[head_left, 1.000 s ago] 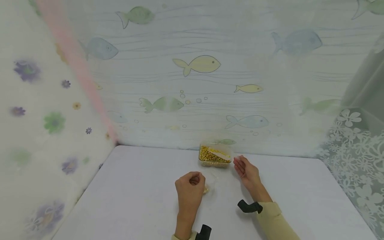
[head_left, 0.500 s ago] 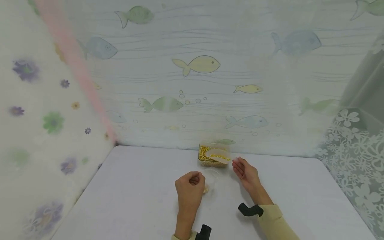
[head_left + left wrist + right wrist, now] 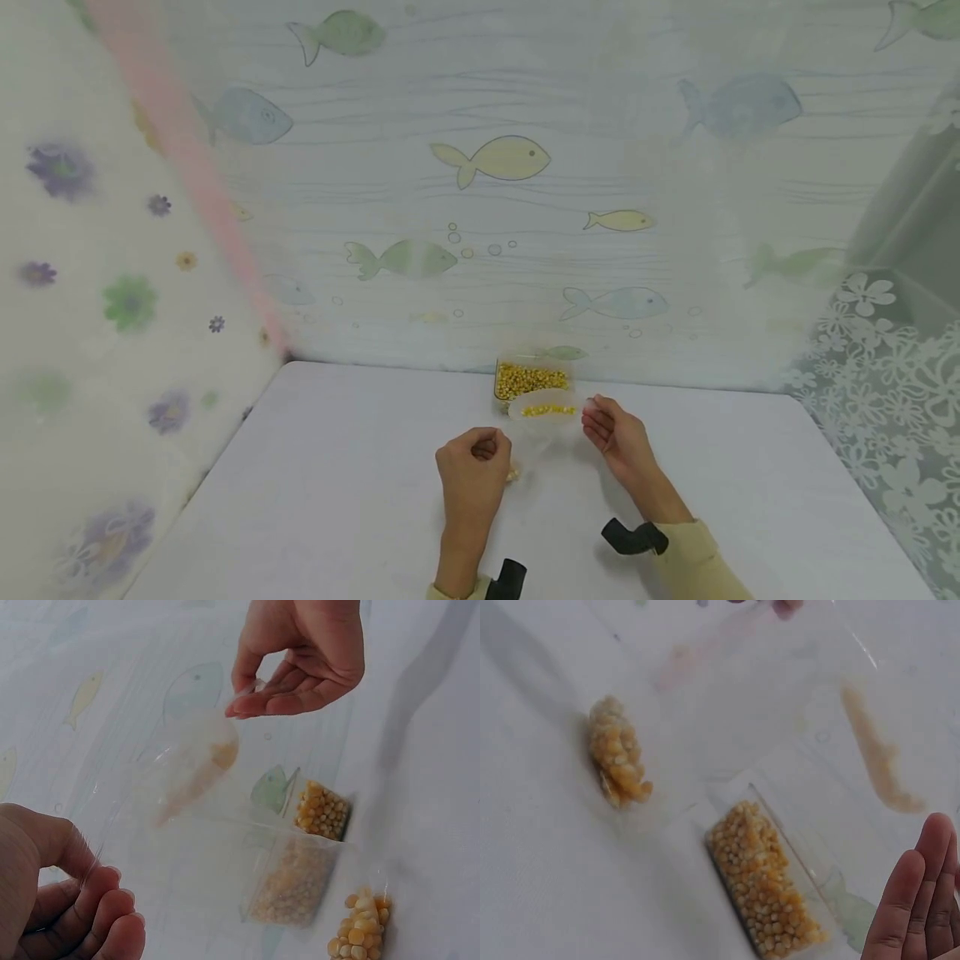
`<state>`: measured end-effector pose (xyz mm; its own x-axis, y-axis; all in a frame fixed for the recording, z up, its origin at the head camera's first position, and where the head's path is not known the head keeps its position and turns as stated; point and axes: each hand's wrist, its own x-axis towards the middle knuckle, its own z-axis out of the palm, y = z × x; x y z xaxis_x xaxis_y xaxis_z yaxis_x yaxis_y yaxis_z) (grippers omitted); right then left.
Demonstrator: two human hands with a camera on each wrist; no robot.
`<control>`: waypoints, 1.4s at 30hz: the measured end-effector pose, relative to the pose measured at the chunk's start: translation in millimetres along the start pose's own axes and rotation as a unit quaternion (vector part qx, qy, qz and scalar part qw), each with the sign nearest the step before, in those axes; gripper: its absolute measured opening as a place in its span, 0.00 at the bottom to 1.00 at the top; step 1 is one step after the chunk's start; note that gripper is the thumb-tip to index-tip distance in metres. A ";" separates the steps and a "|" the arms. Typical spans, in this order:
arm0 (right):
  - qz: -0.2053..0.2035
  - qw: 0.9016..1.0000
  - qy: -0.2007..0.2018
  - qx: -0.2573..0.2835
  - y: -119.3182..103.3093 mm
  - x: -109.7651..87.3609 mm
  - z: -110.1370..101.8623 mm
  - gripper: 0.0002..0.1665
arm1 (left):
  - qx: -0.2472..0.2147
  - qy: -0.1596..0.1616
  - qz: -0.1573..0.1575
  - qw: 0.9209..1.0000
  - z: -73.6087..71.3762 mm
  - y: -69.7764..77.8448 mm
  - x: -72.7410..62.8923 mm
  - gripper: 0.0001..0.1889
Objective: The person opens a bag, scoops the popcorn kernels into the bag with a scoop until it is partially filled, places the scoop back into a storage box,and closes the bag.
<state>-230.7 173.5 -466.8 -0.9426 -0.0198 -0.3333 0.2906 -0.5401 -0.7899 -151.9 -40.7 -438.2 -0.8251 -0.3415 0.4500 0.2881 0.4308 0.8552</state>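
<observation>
My right hand (image 3: 622,437) pinches the thin end of a translucent white scoop (image 3: 517,406), which bears a row of yellow corn kernels (image 3: 549,411). In the left wrist view the same scoop (image 3: 191,776) looks blurred behind clear film. A clear plastic bag hangs from my left hand (image 3: 474,475), its edge pinched between thumb and fingers. Some corn kernels (image 3: 360,930) lie in the bottom of this bag. The scoop is above the bag's upper part; whether it is inside the mouth I cannot tell. Behind stands a clear rectangular container (image 3: 496,385) of corn kernels (image 3: 528,379).
A white-covered table (image 3: 337,483) bears the container close to its back edge. Behind rises a fish-patterned sheet (image 3: 491,160), with a flowered one (image 3: 131,302) at the left. Lace fabric (image 3: 873,375) hangs at the right. Black wrist mounts (image 3: 633,537) sit on both forearms.
The scoop with its kernels has come forward and down from over the container to above the bag, and has tilted toward level. My left hand has stayed almost still, pinching the bag.
</observation>
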 end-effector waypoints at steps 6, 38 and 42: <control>-0.001 1.000 -0.022 -0.008 -6.4 -11.8 5.4 0.20 | -0.002 0.013 0.001 1.000 -0.6 -0.3 0.8 0.05; -0.125 0.977 0.025 -0.170 -18.1 -44.7 6.8 0.12 | -0.002 0.008 -0.007 1.000 1.2 -0.2 0.2 0.06; -0.153 0.966 0.033 -0.204 -18.1 -48.1 8.1 0.16 | -0.002 0.014 0.003 1.000 1.9 -0.5 -0.7 0.07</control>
<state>-191.9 177.5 -432.3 -0.9859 0.1499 -0.0743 0.0540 -0.1358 -0.9893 -152.4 -39.1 -439.4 -0.8099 -0.3623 0.4613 0.2944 0.4291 0.8540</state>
